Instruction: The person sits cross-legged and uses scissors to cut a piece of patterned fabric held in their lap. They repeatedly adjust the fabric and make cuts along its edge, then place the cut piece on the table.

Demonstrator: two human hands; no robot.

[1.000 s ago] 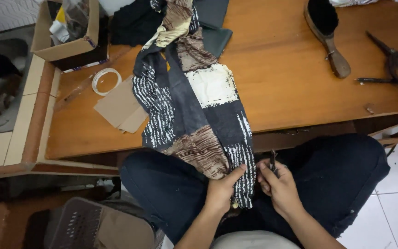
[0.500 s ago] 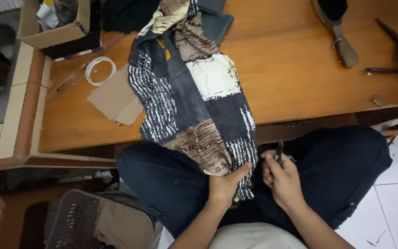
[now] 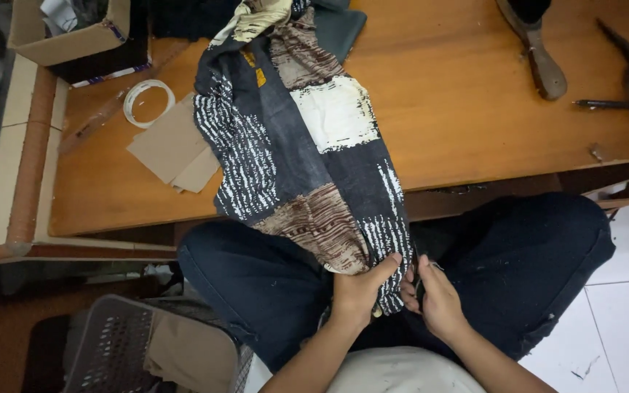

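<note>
A person sits cross-legged at a low wooden table (image 3: 475,109), with a long patterned cloth (image 3: 300,153) draped from the tabletop down into the lap. The left hand (image 3: 358,287) is closed around the cloth's lower end, thumb on top. The right hand (image 3: 431,298), just beside it, is curled around a small dark tool (image 3: 418,280), too small to identify, at the cloth's edge.
</note>
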